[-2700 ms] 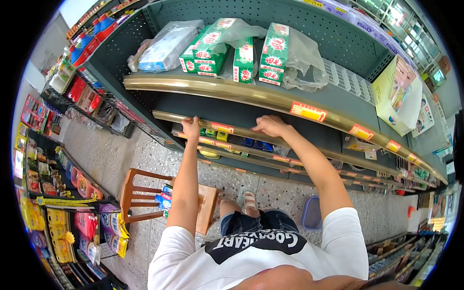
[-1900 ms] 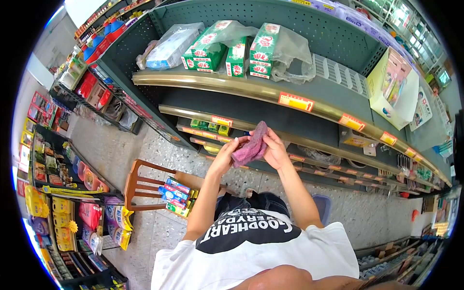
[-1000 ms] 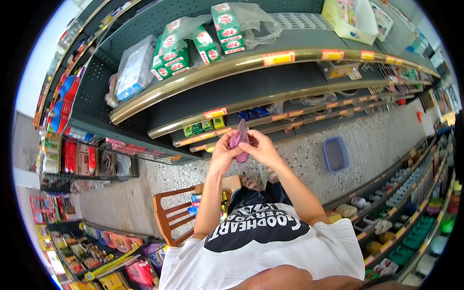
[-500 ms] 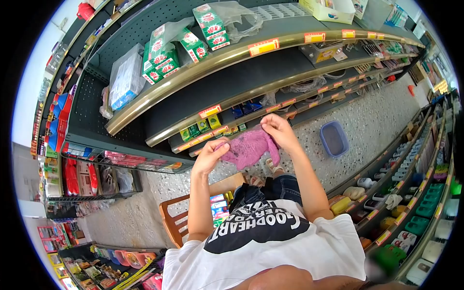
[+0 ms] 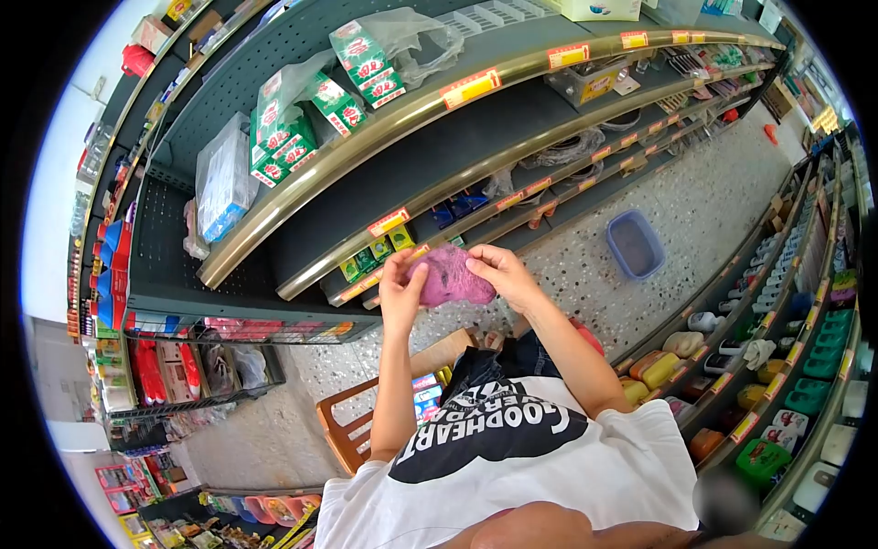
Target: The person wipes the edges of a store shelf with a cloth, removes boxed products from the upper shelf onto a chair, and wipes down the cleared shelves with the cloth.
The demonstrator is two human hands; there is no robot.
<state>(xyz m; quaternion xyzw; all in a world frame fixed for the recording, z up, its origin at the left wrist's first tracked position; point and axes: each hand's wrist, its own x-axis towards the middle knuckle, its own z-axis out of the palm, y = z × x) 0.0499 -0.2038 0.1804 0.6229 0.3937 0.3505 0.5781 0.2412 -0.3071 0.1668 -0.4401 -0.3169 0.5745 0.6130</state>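
Note:
A pink cloth (image 5: pixel 457 285) with dark stains is bunched up between my two hands, in front of the lower shelves. My left hand (image 5: pixel 402 285) grips its left side, thumb on top. On the right side, my right hand (image 5: pixel 506 275) pinches the upper edge between thumb and fingers. Behind the cloth, small green and yellow boxes (image 5: pixel 379 249) stand on a low shelf. The nearest shelf edge (image 5: pixel 389 221) carries red and yellow price tags.
Green and white boxes (image 5: pixel 366 62) and a plastic-wrapped pack (image 5: pixel 226 183) sit on the upper shelf. A blue plastic basin (image 5: pixel 635 244) stands on the speckled floor. Close to my left arm is a wooden chair (image 5: pixel 343 416). Shelves of bottles (image 5: pixel 704 322) line the right side.
The pink cloth has gone from spread and hanging to folded into a smaller bundle. My hands have come closer together. The view has shifted slightly.

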